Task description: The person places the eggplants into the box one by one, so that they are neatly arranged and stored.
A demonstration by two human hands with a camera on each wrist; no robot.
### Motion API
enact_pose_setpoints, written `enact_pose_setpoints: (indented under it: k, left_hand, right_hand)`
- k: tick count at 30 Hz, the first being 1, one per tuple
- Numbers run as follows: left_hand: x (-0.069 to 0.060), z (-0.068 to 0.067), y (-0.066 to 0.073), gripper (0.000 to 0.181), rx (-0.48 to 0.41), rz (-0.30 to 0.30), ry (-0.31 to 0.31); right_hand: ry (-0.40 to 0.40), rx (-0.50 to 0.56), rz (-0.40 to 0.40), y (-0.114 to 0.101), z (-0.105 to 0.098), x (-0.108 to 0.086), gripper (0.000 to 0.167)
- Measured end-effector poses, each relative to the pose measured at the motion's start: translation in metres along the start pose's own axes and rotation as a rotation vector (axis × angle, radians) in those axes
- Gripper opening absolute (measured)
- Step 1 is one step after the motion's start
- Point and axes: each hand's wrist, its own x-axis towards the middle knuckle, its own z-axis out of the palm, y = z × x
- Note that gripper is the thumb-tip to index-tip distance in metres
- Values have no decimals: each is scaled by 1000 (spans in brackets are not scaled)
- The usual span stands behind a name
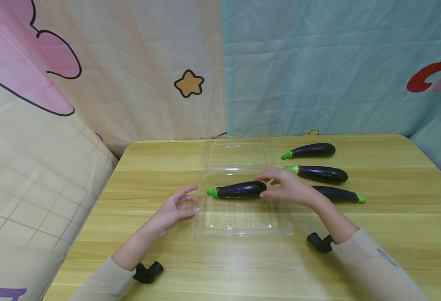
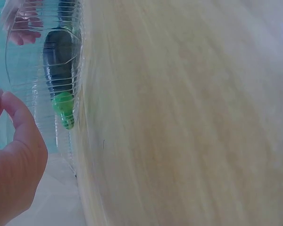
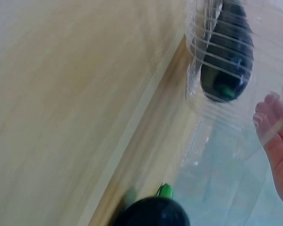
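Note:
A clear plastic container (image 1: 243,217) lies with its lid (image 1: 237,154) folded back behind it. Inside rests a dark eggplant (image 1: 241,190), green stem to the left, also seen through the plastic in the left wrist view (image 2: 59,56) and right wrist view (image 3: 226,61). My left hand (image 1: 173,211) is at the container's left rim, thumb and index finger apart, fingertips at the plastic (image 2: 19,155). Around the eggplant's blunt right end my right hand (image 1: 290,186) hovers with fingers spread; the right wrist view shows a gap between these fingers (image 3: 273,117) and the eggplant.
Right of the container lie three more eggplants: one at the back (image 1: 314,150), one in the middle (image 1: 322,174) and one nearer (image 1: 335,194), partly behind my right hand. Black devices sit at my left wrist (image 1: 148,272) and right wrist (image 1: 319,242). Printed curtains (image 1: 299,75) hang behind the table.

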Motion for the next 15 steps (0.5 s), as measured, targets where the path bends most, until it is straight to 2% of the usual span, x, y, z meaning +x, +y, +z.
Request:
enact_pose_setpoints:
  k: [10, 15]
  left_hand:
    - [0, 0, 0, 70, -9, -5, -2]
    - [1, 1, -1, 70, -9, -4, 2]
  right_hand:
    - [83, 88, 12, 7, -11, -20, 41]
    - [94, 82, 29, 10, -17, -30, 41]
